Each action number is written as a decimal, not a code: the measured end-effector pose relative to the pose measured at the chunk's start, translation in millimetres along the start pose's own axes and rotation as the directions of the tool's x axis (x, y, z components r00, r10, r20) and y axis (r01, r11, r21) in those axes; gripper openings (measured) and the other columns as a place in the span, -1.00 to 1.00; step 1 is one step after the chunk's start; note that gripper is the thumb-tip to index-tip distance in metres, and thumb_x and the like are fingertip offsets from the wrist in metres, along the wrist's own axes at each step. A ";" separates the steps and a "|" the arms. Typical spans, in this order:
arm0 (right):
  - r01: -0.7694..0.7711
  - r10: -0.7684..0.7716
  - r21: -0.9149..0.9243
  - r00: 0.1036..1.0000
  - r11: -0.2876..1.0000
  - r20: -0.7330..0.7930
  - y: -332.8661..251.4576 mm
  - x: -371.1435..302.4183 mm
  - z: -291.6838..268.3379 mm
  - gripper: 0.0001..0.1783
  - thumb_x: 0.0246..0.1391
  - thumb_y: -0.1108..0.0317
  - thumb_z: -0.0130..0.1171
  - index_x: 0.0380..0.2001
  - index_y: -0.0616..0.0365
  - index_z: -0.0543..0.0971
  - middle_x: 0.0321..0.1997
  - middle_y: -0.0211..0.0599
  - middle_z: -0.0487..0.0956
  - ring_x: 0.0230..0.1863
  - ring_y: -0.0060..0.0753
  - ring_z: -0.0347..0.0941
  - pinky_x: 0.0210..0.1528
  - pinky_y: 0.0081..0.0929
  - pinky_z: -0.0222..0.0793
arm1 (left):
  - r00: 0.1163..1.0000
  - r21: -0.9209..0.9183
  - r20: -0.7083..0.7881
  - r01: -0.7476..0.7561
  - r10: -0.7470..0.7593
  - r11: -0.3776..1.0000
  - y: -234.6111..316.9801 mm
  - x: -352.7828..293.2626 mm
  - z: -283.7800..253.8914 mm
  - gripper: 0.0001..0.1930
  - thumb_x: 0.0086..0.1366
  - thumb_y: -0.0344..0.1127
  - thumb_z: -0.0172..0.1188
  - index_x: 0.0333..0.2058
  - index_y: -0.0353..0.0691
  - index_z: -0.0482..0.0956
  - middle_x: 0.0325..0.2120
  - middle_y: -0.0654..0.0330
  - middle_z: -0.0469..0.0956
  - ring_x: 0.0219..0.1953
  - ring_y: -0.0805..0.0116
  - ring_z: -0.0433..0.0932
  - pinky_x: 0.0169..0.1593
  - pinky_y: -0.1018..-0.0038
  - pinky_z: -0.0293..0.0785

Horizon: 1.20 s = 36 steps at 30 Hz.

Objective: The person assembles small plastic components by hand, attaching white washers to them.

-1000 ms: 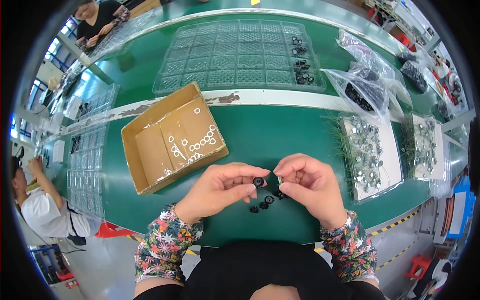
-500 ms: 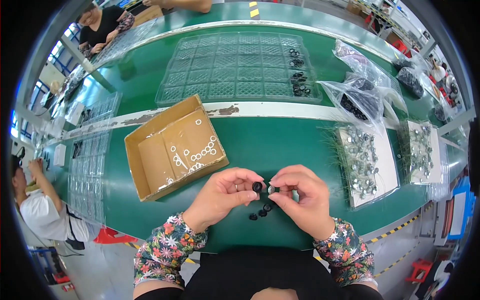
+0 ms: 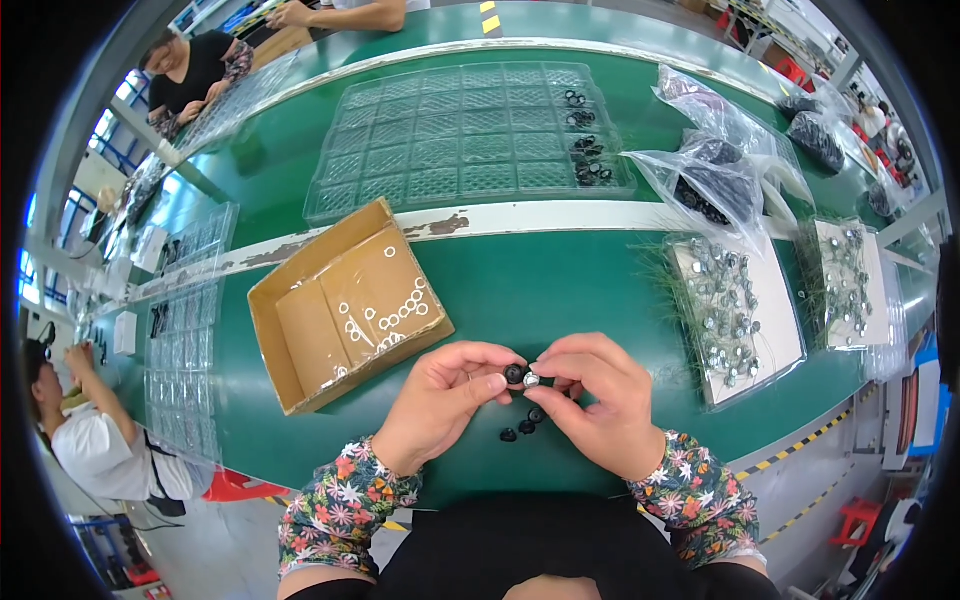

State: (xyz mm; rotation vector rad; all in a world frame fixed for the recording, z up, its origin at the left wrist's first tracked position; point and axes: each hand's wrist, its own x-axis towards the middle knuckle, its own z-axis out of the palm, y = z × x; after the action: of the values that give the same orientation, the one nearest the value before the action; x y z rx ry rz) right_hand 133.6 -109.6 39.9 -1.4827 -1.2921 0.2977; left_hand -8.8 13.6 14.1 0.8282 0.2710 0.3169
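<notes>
Between the fingertips of my left hand (image 3: 438, 402) is a small round black part (image 3: 514, 374), its round face showing. My right hand (image 3: 603, 402) pinches a small silvery round piece (image 3: 532, 380). The two pieces are side by side, very close; whether they touch I cannot tell. Below the fingers, several loose black round parts (image 3: 526, 427) lie on the green tabletop (image 3: 480, 465). To the left of my hands stands an open cardboard box (image 3: 300, 325) with white rings (image 3: 406, 310) scattered over its bottom.
Past a white ledge (image 3: 540, 216) lies a clear compartment tray (image 3: 440, 135), black parts in its right column. Bags of black parts (image 3: 705, 190) sit at the back right. Nearer are white boards (image 3: 715, 385) bearing silvery pieces with thin wires. Co-workers (image 3: 105, 440) sit at the left.
My right hand has brought the silvery piece leftward, up beside the black part. My left hand keeps its pinch. The whole view has shifted slightly.
</notes>
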 end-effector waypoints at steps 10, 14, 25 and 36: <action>0.042 -0.043 -0.032 0.999 0.999 -0.014 -0.9 0.3 -0.6 -0.75 -0.28 0.55 0.29 -0.42 0.19 0.51 -0.38 -0.27 0.48 -0.51 -0.38 0.44 -0.55 -0.55 0.37 | 1.000 0.000 -0.009 0.007 -0.007 1.000 0.5 0.2 1.7 -0.73 0.15 -0.61 0.06 -0.13 -0.34 0.46 -0.17 0.09 0.47 -0.15 0.42 0.44 -0.03 0.49 0.38; 0.103 -0.104 -0.083 0.994 0.991 -0.015 0.2 1.2 -0.5 -0.75 -0.30 0.55 0.30 -0.43 0.20 0.50 -0.40 -0.27 0.48 -0.52 -0.34 0.44 -0.55 -0.53 0.37 | 1.000 0.007 -0.019 0.016 -0.016 1.000 1.2 1.1 2.9 -0.73 0.16 -0.60 0.05 -0.13 -0.35 0.46 -0.17 0.08 0.48 -0.17 0.40 0.45 -0.04 0.49 0.39; 0.156 -0.161 -0.106 0.986 0.982 -0.038 0.3 0.6 1.3 -0.73 -0.34 0.54 0.32 -0.45 0.21 0.50 -0.42 -0.28 0.48 -0.50 -0.33 0.44 -0.53 -0.51 0.38 | 1.000 0.060 0.023 -0.005 0.003 0.998 -3.4 1.2 0.1 -0.75 0.17 -0.59 0.05 -0.14 -0.36 0.45 -0.23 0.10 0.49 -0.20 0.38 0.49 -0.10 0.47 0.45; 0.214 -0.220 -0.152 0.975 0.965 -0.028 1.0 0.2 2.4 -0.75 -0.33 0.54 0.31 -0.47 0.24 0.50 -0.43 -0.27 0.48 -0.50 -0.32 0.44 -0.52 -0.49 0.38 | 0.999 0.097 0.032 -0.039 0.036 0.995 -5.0 1.2 -1.6 -0.79 0.15 -0.61 0.06 -0.21 -0.35 0.45 -0.24 0.10 0.50 -0.20 0.40 0.50 -0.09 0.50 0.46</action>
State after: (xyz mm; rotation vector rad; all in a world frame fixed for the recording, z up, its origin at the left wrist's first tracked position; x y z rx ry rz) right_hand 132.5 -108.0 38.3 -1.4464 -1.4521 0.0245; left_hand -7.3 12.0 9.1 0.9344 0.2442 0.3281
